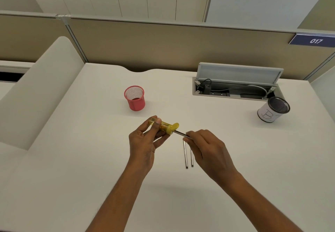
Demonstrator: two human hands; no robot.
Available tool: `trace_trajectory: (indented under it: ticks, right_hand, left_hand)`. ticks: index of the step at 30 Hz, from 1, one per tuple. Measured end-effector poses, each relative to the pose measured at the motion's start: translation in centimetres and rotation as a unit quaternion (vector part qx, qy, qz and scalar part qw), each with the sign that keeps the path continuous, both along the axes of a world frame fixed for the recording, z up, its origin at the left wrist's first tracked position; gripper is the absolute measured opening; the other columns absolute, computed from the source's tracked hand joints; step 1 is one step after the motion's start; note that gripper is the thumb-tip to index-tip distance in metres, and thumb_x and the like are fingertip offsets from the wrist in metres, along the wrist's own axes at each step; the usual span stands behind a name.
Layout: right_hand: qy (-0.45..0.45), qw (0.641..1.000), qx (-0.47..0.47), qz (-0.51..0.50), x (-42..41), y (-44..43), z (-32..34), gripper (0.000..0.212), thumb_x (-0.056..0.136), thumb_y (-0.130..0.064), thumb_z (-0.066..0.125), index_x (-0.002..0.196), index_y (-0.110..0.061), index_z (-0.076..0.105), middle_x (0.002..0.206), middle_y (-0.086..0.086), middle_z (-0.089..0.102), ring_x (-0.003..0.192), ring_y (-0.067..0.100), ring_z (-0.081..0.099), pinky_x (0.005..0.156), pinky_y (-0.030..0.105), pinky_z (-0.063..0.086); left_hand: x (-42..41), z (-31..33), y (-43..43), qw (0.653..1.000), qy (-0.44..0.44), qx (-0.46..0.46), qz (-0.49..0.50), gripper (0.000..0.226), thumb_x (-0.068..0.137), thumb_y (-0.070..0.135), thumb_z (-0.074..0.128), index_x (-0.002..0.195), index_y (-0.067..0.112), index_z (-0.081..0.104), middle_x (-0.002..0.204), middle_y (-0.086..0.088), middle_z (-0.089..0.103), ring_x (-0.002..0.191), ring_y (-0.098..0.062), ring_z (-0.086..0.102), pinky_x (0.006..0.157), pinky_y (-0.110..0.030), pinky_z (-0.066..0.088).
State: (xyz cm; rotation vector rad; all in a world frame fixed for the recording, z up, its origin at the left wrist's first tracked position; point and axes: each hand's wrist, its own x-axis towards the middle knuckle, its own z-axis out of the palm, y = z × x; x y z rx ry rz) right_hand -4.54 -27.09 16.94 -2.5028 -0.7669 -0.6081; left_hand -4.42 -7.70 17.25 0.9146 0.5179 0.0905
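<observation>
Centrally, left hand [143, 141] grips tube [164, 125], right hand [208, 148] rod [179, 133].

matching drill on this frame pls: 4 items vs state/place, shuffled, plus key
Items
1 yellow tube
2 dark rod at the tube's mouth
3 two loose rods
4 black mesh cup

States
a wrapped in white paper marked B
b gripped by the left hand
c lying flat on the desk
d pinched by the right hand

Pairs: 1-b, 2-d, 3-c, 4-a
</observation>
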Motion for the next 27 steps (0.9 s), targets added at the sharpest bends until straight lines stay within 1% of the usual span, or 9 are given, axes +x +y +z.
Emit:
trace_trajectory:
  ticks: [4,7,10,12,16,18,21,24,27]
  right_hand:
    - [0.019,0.999,0.033,-0.004,-0.1,0.1,0.3,0.033,0.104,-0.028,0.055,0.08,-0.01,0.068,0.058,-0.003,0.043,0.052,0.019,0.037,0.044,0.033,0.035]
    - [0.223,0.947,0.224,-0.052,-0.1,0.9,1.4,0.031,0.101,-0.023,0.062,0.074,-0.01,0.071,0.046,-0.008,0.038,0.045,0.013,0.033,0.047,0.02,0.026]
    - [0.395,0.879,0.248,-0.093,0.4,1.0,2.4,0.036,0.102,-0.032,0.059,0.075,-0.014,0.075,0.039,-0.009,0.03,0.039,0.009,0.028,0.045,0.016,0.022]
    - [0.385,0.895,0.214,-0.07,0.3,0.9,2.5,0.033,0.103,-0.035,0.056,0.081,-0.016,0.073,0.041,-0.01,0.035,0.041,0.01,0.032,0.046,0.016,0.024]
    - [0.186,0.978,0.09,0.005,-0.4,0.6,2.0,0.026,0.1,-0.04,0.058,0.107,-0.016,0.063,0.073,-0.018,0.051,0.059,0.008,0.048,0.057,0.012,0.039]
    - [0.092,0.995,0.027,0.024,-0.2,0.4,1.3,0.025,0.103,-0.035,0.055,0.102,-0.012,0.065,0.081,-0.006,0.055,0.058,0.015,0.046,0.051,0.024,0.043]
    - [0.035,0.999,-0.006,0.017,0.1,0.3,0.6,0.027,0.104,-0.029,0.053,0.09,-0.01,0.067,0.07,-0.002,0.05,0.054,0.02,0.041,0.044,0.033,0.039]
    - [0.139,0.986,0.095,-0.013,-0.3,0.7,1.1,0.025,0.101,-0.026,0.061,0.081,-0.013,0.068,0.057,-0.007,0.046,0.051,0.015,0.038,0.046,0.031,0.036]
    - [0.374,0.887,0.264,-0.064,-0.4,1.3,2.3,0.03,0.098,-0.028,0.067,0.074,-0.012,0.075,0.045,-0.01,0.042,0.044,0.009,0.036,0.048,0.017,0.03]
  left_hand:
    - [-0.2,-0.1,-0.3,1.0,-0.002,-0.008,-0.008,0.033,0.088,0.014,0.075,0.119,0.002,0.071,0.1,-0.027,0.076,0.102,-0.047,0.075,0.082,-0.044,0.064]
    - [-0.4,-0.3,-0.6,1.0,-0.002,-0.011,-0.01,0.033,0.089,0.013,0.075,0.119,0.001,0.07,0.101,-0.028,0.076,0.101,-0.046,0.075,0.082,-0.043,0.064]
    - [-0.5,-0.4,-0.6,1.0,0.0,-0.004,-0.01,0.03,0.091,0.012,0.074,0.119,0.002,0.07,0.099,-0.027,0.076,0.098,-0.044,0.077,0.085,-0.046,0.064]
    - [-0.4,-0.2,-0.5,1.0,0.001,0.0,-0.008,0.029,0.091,0.012,0.074,0.117,0.003,0.071,0.099,-0.027,0.076,0.096,-0.042,0.077,0.087,-0.047,0.064]
    - [-0.3,0.2,-0.3,1.0,-0.001,0.001,-0.006,0.035,0.084,0.018,0.077,0.116,0.003,0.072,0.1,-0.027,0.077,0.098,-0.043,0.077,0.08,-0.042,0.065]
    - [-0.3,0.2,-0.4,1.0,0.001,0.001,-0.005,0.038,0.082,0.019,0.078,0.116,0.003,0.072,0.101,-0.026,0.077,0.099,-0.043,0.077,0.079,-0.042,0.065]
    - [-0.5,0.2,-0.5,1.0,0.003,0.008,-0.008,0.037,0.082,0.018,0.077,0.116,0.004,0.073,0.101,-0.026,0.077,0.096,-0.041,0.078,0.079,-0.043,0.065]
    - [-0.6,0.0,-0.5,1.0,0.0,0.007,-0.013,0.031,0.088,0.014,0.075,0.117,0.004,0.072,0.101,-0.027,0.077,0.095,-0.041,0.078,0.082,-0.044,0.065]
    - [-0.7,-0.1,-0.5,1.0,-0.001,0.018,-0.019,0.025,0.093,0.011,0.072,0.118,0.004,0.072,0.098,-0.025,0.078,0.094,-0.04,0.078,0.078,-0.041,0.065]
